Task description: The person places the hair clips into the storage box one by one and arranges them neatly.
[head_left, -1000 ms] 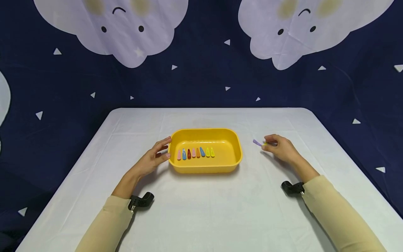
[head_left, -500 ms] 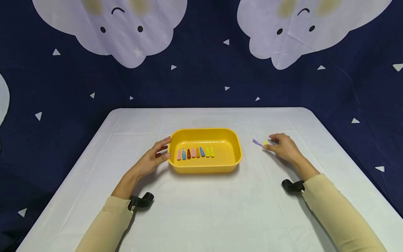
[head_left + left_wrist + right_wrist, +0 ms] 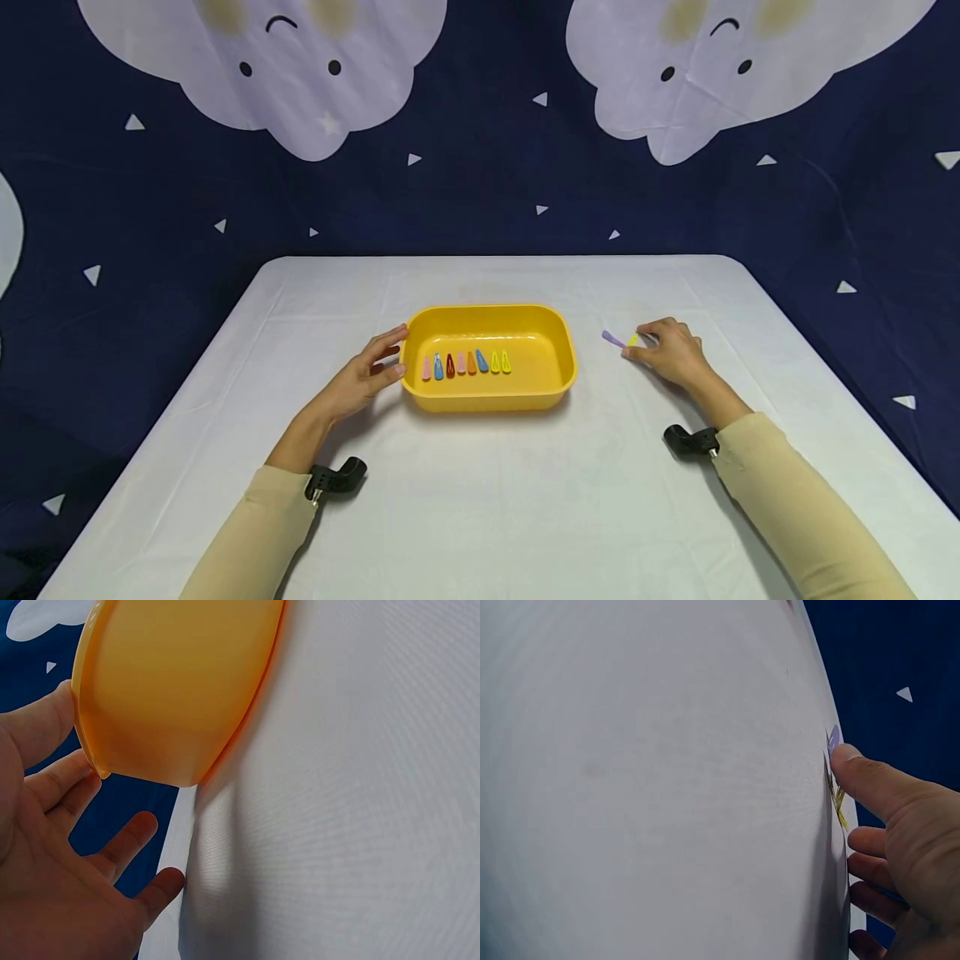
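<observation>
Along the left end of a yellow tray [image 3: 457, 402], my left hand [image 3: 360, 379] rests its thumb and index finger against the rim, the other fingers spread in the left wrist view. A row of several snap hair clips [image 3: 461, 364] lies in the tray: pink, blue, red, orange and yellow. My right hand [image 3: 672, 354] is down at the table right of the tray, thumb and index finger apart around a yellow hair clip [image 3: 633, 340]. A purple hair clip [image 3: 612, 338] lies beside it, close to the thumb. In the right wrist view the thumb partly covers the purple clip [image 3: 834, 738].
A white cloth covers the table [image 3: 480, 500]. Behind it hangs a dark blue curtain [image 3: 480, 208] with clouds and small triangles. Each wrist carries a black camera mount, one on the left [image 3: 337, 477] and one on the right [image 3: 690, 442].
My right hand shifts slightly right, then slightly back left, and its thumb and index finger part a little, showing more of the yellow hair clip. My left hand and the tray stay put.
</observation>
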